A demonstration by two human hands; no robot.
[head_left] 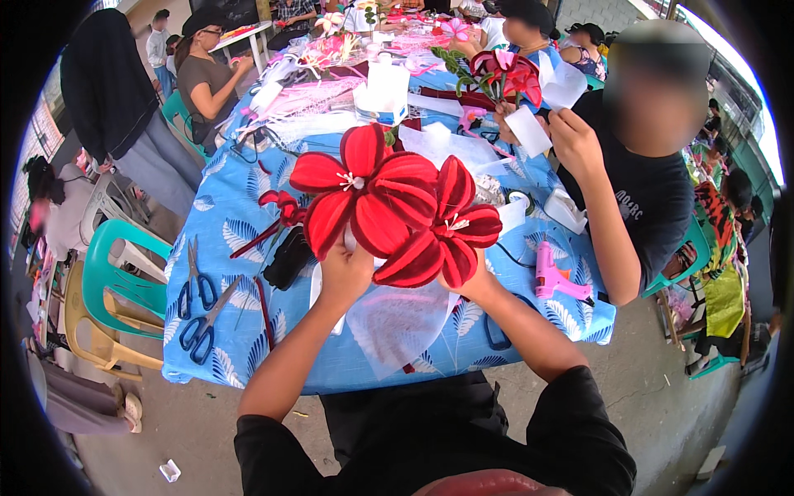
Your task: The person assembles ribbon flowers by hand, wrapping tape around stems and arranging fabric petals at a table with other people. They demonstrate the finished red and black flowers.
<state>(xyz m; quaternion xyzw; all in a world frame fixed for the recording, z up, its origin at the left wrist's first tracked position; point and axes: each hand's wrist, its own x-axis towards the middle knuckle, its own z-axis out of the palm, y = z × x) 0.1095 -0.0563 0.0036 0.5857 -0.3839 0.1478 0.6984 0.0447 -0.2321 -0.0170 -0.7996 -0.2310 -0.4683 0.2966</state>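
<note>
Large red fuzzy-petalled flowers [383,207] with white stamens fill the middle of the head view, raised above the table in a bouquet. Under the left bloom, my left hand [346,269] is closed around the bouquet's lower part. My right hand [475,281] is curled beneath the right bloom; petals cover most of its fingers, so what it grips is hidden. Between my wrists a thin, translucent white wrapping sheet [397,322] hangs down. A smaller red flower piece [284,207] shows left of the bouquet.
Two pairs of scissors [197,285] lie on the left of the blue leaf-patterned tablecloth [310,368]. A pink glue gun [558,275] rests to the right. Beside me, a person in black [653,190] holds white paper and red flowers. Green chairs [120,264] stand at the left.
</note>
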